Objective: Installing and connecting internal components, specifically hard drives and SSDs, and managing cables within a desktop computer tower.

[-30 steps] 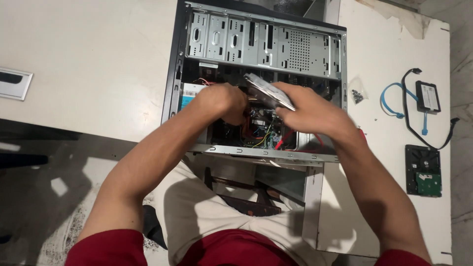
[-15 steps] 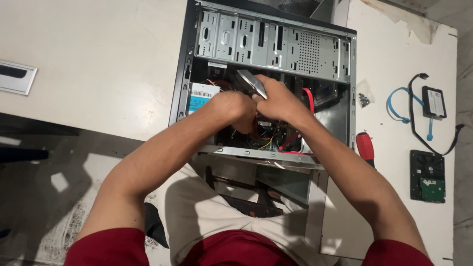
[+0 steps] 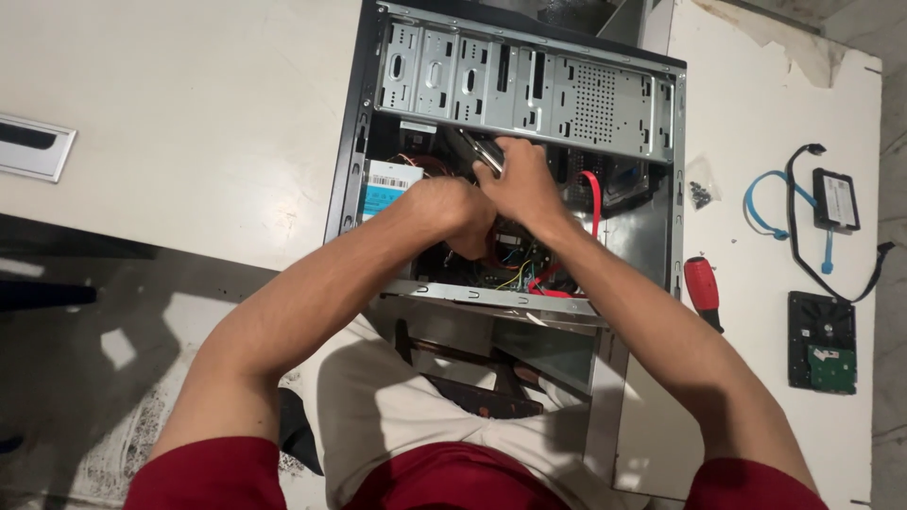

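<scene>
An open computer case [image 3: 529, 94] lies on its side on a table [image 3: 189, 123], its near edge over the person's lap. Both hands are inside it: the left hand [image 3: 453, 210] just left of the right hand [image 3: 524, 184], the two touching, with a drive [image 3: 484, 151] at the right hand's fingertips. Cables [image 3: 590, 203] run just right of the hands. On the table right of the case lie a screwdriver [image 3: 701, 291], a small bag [image 3: 701, 192] beyond it, then a cable [image 3: 770, 203], a small drive [image 3: 836, 198], and nearer, a hard disk [image 3: 822, 342]. Far left sits a grommet plate [image 3: 33, 146].
</scene>
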